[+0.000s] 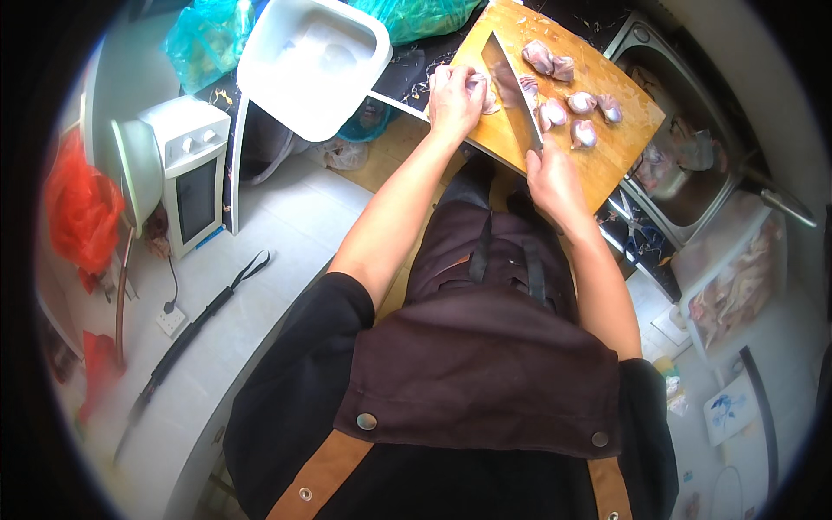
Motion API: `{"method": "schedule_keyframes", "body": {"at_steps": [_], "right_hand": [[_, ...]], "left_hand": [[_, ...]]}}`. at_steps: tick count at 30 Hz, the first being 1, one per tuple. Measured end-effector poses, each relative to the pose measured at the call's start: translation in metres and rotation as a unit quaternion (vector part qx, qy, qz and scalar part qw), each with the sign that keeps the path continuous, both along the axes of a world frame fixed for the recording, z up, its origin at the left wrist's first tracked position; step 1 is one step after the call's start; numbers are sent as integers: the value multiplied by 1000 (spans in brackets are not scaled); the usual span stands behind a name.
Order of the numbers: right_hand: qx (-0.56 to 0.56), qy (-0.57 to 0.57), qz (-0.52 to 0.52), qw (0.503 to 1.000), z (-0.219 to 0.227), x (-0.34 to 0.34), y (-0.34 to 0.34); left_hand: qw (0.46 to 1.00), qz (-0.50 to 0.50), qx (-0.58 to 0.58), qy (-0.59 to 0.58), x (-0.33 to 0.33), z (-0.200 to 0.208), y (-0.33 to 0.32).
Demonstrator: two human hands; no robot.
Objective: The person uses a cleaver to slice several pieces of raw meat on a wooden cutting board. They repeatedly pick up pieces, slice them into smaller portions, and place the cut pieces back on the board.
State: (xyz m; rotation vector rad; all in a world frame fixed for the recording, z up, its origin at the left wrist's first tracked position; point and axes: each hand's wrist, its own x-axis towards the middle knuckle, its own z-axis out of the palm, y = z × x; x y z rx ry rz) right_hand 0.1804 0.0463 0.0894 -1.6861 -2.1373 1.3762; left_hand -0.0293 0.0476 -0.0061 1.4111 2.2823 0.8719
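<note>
On the wooden cutting board, my left hand presses its curled fingers on a pinkish raw meat piece near the board's left edge. My right hand is closed round the handle of a broad-bladed kitchen knife. Its blade points away from me, just right of the held piece and apart from my left fingers. To the right of the blade lie several more raw meat pieces, with a larger folded one farther back. My left fingers partly hide the piece under them.
A white plastic basin stands left of the board, beside a green plastic bag. At right is a metal sink with things inside. Scissors lie by the board's near right corner. A tub of raw meat sits nearer me.
</note>
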Motion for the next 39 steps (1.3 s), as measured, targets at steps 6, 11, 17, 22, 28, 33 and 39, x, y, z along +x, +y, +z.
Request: {"method": "schedule_keyframes", "body": {"at_steps": [6,11,17,22,28,33,39], "right_hand": [[3,0,30,1000,1,-1,9],[-2,-10,21,1000,-5,7,10],[-7,14,16,1000,12,-4,8],[-60,13,13,998,7,-1,17],[-105,2,20,994,10,-5,9],[-57,-35,-29,997,-18,-45,-12],[-46,-44,-32,997,-25,-42,-25]], "left_hand": [[998,-19,48,19,-1,-10,-1],[997,-29,70,25,2,-8,-3],[996,-41,82,25,-1,-10,-4],[993,-49,104,16,-2,-12,-4],[987,-56,145,37,-7,-18,-6],[986,-58,152,28,-8,-17,-3],[982,-67,176,34,-12,-25,-2]]}}
